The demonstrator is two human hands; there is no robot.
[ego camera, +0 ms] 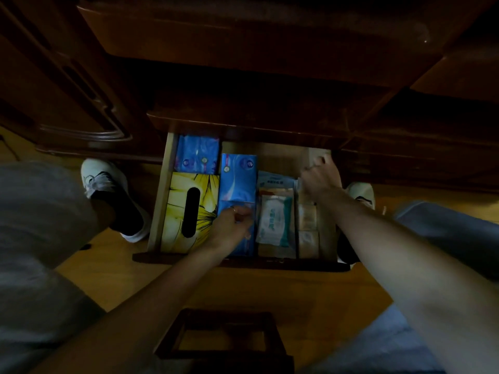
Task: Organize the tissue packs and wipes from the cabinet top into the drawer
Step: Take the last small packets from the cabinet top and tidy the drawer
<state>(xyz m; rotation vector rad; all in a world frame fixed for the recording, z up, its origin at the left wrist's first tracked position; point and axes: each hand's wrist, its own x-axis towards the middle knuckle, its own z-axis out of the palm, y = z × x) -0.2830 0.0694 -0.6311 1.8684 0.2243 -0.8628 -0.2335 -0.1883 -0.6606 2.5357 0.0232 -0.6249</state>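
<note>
The open wooden drawer (159, 201) sits below the dark cabinet. Inside, from left: a yellow tissue box (178, 211) with a blue tissue pack (197, 153) behind it, a long blue tissue pack (237, 179), a white wipes pack (274, 222) lying on clear-wrapped packs, and small beige tissue packs (307, 217) in a row at the right. My left hand (231, 225) rests on the near end of the long blue pack, fingers curled on it. My right hand (320, 175) grips a beige pack (314, 156) at the drawer's far right.
Dark cabinet doors (67, 90) rise at the left and the cabinet body (243, 63) looms above the drawer. My knees and white shoes (108, 182) flank the drawer. A small dark wooden stool frame (224, 336) stands on the wooden floor close to me.
</note>
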